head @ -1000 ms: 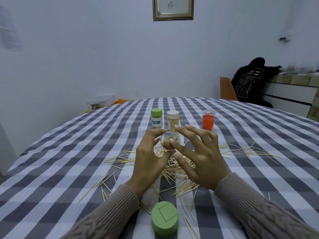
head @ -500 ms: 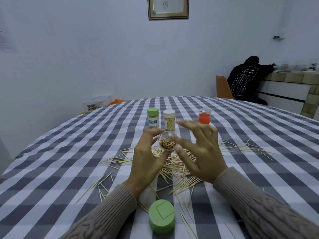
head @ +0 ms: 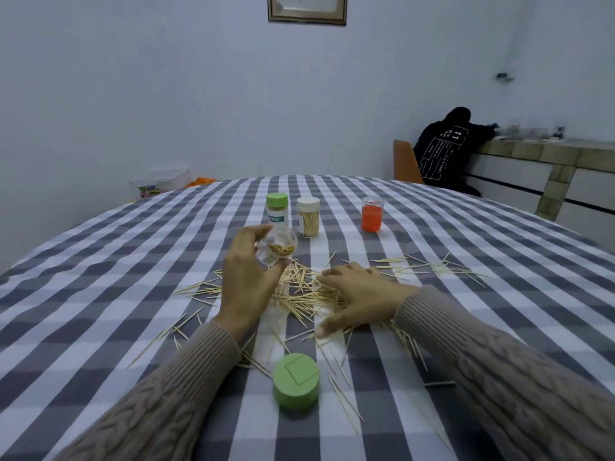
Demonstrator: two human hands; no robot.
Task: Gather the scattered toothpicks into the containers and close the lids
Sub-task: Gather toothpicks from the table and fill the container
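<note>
My left hand (head: 246, 281) holds a clear open container (head: 276, 249) tilted toward me, with toothpicks inside it. My right hand (head: 357, 294) lies palm down, fingers spread, on the pile of scattered toothpicks (head: 306, 291) in the middle of the checked tablecloth (head: 100, 277). A loose green lid (head: 296, 380) sits near the front edge. Further back stand a green-lidded container (head: 277, 209), a white-lidded container (head: 308, 217) full of toothpicks, and a lidless orange container (head: 372, 214).
More toothpicks (head: 432, 266) lie spread to the right, and others lie to the left and around the green lid. An orange chair (head: 404, 163) with a black jacket (head: 446, 151) stands behind the table. A plastic box (head: 163, 183) is at the far left edge.
My right hand has left the container's mouth and dropped onto the toothpick pile. My left hand still holds the clear container, now slightly to the left.
</note>
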